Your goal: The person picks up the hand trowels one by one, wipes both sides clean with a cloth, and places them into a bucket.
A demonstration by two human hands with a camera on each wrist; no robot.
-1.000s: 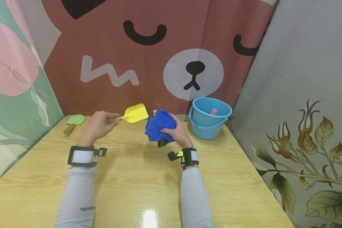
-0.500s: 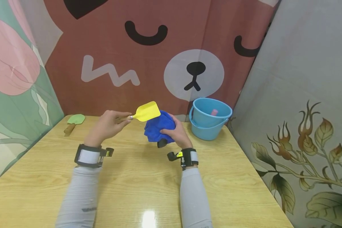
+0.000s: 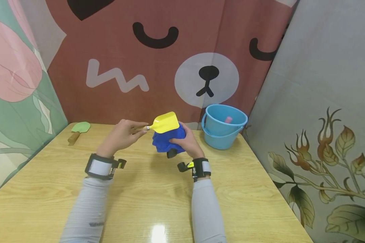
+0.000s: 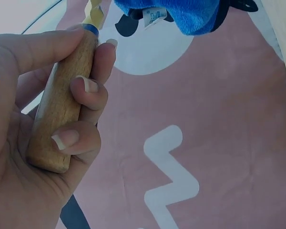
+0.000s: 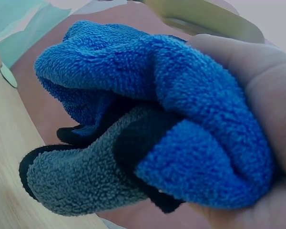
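Observation:
My left hand point(image 3: 123, 136) grips the wooden handle point(image 4: 64, 105) of a small shovel with a yellow blade point(image 3: 166, 122); in the left wrist view the fingers curl round that handle. A bunched blue cloth point(image 3: 165, 141), grey on one side with dark edging, is held in my right hand point(image 3: 190, 140) above the table. In the right wrist view the cloth point(image 5: 195, 95) is folded over on itself, and the thumb side presses into it. From the head view, the yellow blade overlaps the upper part of the cloth; whether they touch I cannot tell.
A light blue bucket point(image 3: 220, 140) with a pink item point(image 3: 228, 119) inside stands at the back right of the wooden table point(image 3: 146, 199). At the back left lies a small shovel with a green blade point(image 3: 80, 127) and wooden handle. Printed curtains hang behind and at both sides.
My left hand has moved right with the yellow shovel, bringing its blade from beside the cloth to in front of it. My right hand has stayed nearly still, holding the cloth.

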